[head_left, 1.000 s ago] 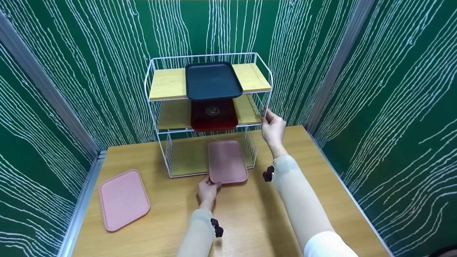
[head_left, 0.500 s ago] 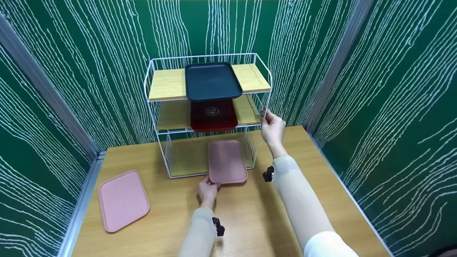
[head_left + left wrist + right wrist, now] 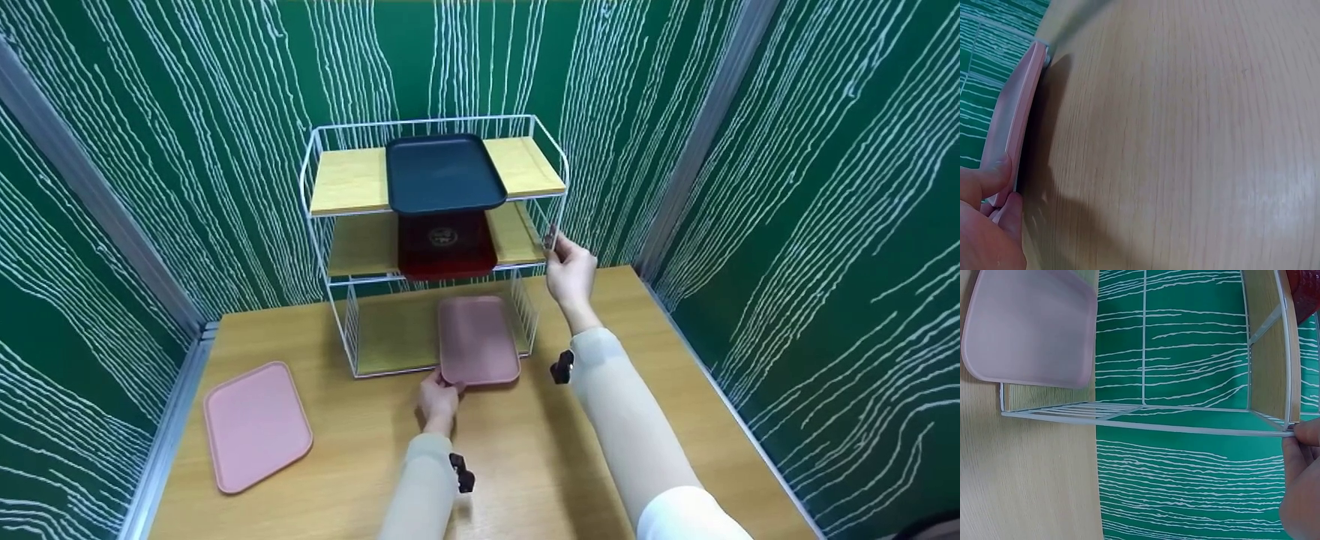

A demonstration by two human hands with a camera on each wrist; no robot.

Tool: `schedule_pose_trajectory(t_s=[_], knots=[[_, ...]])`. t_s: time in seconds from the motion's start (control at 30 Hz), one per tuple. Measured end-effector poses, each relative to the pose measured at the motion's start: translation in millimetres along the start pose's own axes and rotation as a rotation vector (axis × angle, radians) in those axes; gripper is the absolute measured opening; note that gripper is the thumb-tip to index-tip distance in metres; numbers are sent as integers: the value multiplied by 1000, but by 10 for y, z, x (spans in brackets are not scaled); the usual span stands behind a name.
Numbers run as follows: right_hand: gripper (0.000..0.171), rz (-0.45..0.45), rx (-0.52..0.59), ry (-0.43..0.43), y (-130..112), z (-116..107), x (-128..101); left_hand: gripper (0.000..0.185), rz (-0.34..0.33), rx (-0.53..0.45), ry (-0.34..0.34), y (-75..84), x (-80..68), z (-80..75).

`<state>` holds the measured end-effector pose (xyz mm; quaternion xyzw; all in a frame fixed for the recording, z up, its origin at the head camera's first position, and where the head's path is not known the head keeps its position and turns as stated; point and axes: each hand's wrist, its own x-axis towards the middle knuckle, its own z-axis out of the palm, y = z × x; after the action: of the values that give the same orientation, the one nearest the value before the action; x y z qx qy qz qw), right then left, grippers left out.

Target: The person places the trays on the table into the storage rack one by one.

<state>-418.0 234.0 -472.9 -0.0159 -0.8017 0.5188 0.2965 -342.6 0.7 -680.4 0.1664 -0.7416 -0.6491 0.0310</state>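
My left hand (image 3: 437,401) pinches the near left corner of a pink tray (image 3: 478,341), which lies partly over the bottom shelf with its near end sticking out past the front edge. In the left wrist view the thumb is on top of the tray (image 3: 1022,107) and the fingers are under it. My right hand (image 3: 571,274) grips the right front post of a white wire shelf rack (image 3: 349,180), at the middle shelf's height. The right wrist view has its fingers round the white wire post (image 3: 1185,430).
A dark blue tray (image 3: 446,174) lies on the top shelf, with a dark red tray (image 3: 446,259) on the middle one. Another pink tray (image 3: 259,427) rests on the wooden table (image 3: 510,465) at the left. Green patterned walls (image 3: 810,210) close in the back and sides.
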Motion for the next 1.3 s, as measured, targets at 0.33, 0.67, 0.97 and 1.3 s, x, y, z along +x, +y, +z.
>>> schedule_pose_trajectory(t_s=[0.33, 0.67, 0.97, 1.3], knots=[[35, -1, -43, 5, -21, -11, 10, 20, 127, 202, 69, 12, 0, 51], [35, 2, -34, 10, -13, 0, 5, 27, 79, 298, 83, 16, 14, 97], [35, -4, -11, 15, 0, -1, 1, 22, 110, 278, 100, 13, 11, 130], [37, 8, -48, 4, -11, -6, 0, 21, 153, 180, 12, -4, 32, 148]])
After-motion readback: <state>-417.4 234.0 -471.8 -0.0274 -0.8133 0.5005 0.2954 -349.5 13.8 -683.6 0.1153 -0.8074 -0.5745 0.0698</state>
